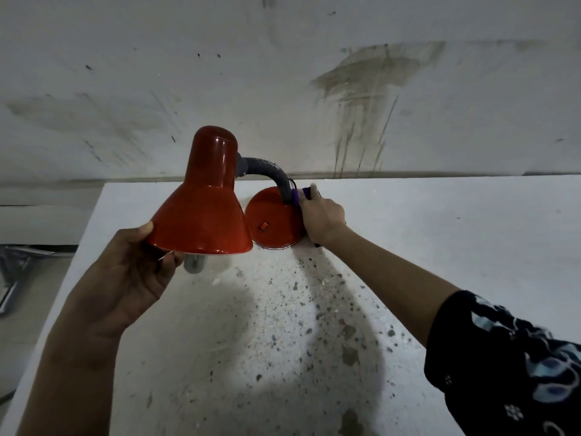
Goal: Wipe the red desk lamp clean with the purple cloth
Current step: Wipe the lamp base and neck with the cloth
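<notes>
The red desk lamp stands on a white speckled table (440,234) near the wall. Its cone shade (206,202) points down and toward me, joined by a grey flexible neck (272,173) to the round red base (272,220), which has a small switch on top. My left hand (135,275) grips the shade's lower rim from the left, thumb on the outside. My right hand (320,217) holds the purple cloth (298,195) pressed against the bottom of the neck where it meets the base. Most of the cloth is hidden inside my fist.
A stained grey wall (314,89) rises right behind the table. The table's left edge runs diagonally past my left forearm; beyond it are the floor and some metal legs (15,272). A thin black cord (294,183) loops behind the base.
</notes>
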